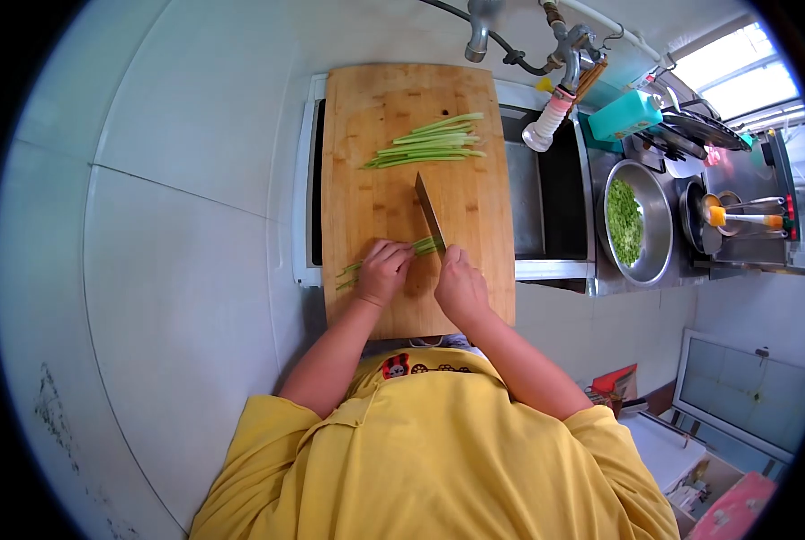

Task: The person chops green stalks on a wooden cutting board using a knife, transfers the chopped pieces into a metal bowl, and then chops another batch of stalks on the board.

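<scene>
Right grip (461,286) is closed round the handle of a steel-bladed knife (430,212), blade angled away. Left hand (383,270), fingers curled, presses thin green stalks (422,245) on the wooden cutting board (375,108). Farther off lies another green bundle (429,141).

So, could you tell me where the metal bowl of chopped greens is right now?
In the head view, the metal bowl sits on the counter to the right of the sink and cutting board, beside a teal container.
</scene>
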A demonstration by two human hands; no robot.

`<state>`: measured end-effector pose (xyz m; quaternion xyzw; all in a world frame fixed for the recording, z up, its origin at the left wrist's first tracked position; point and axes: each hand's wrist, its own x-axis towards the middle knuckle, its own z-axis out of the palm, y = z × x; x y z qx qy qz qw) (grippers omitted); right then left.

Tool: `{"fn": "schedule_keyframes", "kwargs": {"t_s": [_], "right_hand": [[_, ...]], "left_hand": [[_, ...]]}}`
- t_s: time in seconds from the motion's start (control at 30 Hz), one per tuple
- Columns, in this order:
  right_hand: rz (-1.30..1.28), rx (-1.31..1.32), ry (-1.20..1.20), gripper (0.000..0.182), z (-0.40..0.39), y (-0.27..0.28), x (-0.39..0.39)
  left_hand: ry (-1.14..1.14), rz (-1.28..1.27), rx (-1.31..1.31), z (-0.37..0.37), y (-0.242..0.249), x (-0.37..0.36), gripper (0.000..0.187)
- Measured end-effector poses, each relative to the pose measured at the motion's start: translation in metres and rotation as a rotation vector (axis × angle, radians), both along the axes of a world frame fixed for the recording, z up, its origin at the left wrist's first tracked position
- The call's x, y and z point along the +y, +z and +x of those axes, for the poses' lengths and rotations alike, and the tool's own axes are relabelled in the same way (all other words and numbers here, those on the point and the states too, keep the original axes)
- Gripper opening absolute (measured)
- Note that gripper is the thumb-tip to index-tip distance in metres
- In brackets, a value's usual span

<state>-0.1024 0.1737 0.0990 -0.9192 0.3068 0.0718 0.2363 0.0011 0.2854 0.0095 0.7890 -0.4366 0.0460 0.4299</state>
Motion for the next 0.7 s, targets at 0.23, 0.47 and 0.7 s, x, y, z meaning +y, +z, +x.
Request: {"fn": "schedule_keyframes", "kwargs": {"t_s": [0.23, 0.47, 0.7], "right_hand": [[0.009, -0.030, -0.019, 0.017, -0.003, -0.020, 0.000], [0.078, -0.179, -0.116, 0.019, -0.017, -0.027, -0.005], [0.048, -0.106, -0.059, 0.022, -0.011, -0.016, 0.003]], "left_hand": [[0.003, -0.014, 0.007, 0.000, 0.000, -0.001, 0.010], [0.006, -0.025, 0.034, -0.002, -0.001, -0.001, 0.011], [0.004, -0.027, 0.017, -0.001, 0.002, -0.001, 0.011]]}}
